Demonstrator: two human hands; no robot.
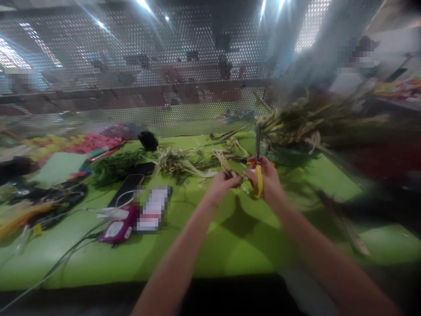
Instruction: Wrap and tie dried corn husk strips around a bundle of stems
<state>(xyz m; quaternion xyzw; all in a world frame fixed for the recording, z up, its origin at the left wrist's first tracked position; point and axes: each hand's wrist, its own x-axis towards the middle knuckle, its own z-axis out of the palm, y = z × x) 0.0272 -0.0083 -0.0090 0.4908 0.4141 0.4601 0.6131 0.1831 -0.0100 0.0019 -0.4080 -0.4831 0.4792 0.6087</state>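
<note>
My left hand (221, 187) is closed around a pale, dried plant stalk (225, 163) above the green tabletop. Beside it, my right hand (271, 181) grips scissors with yellow handles (259, 181), their blades pointing up and away from me. The two hands are close together, with the fingertips a short gap apart. Just beyond my left hand lies a loose pile of dry stalks and leaves (174, 161). Behind my right hand stands a green basket (283, 154) heaped with more dried stalks (296, 120).
On the left are a phone (153, 208), a dark phone (126, 189), a magenta device (121, 226) with cables, green fibre (113, 166) and pink flowers (98, 145). A perforated metal panel (184, 101) rises behind the table. One loose stalk (345, 224) lies at right.
</note>
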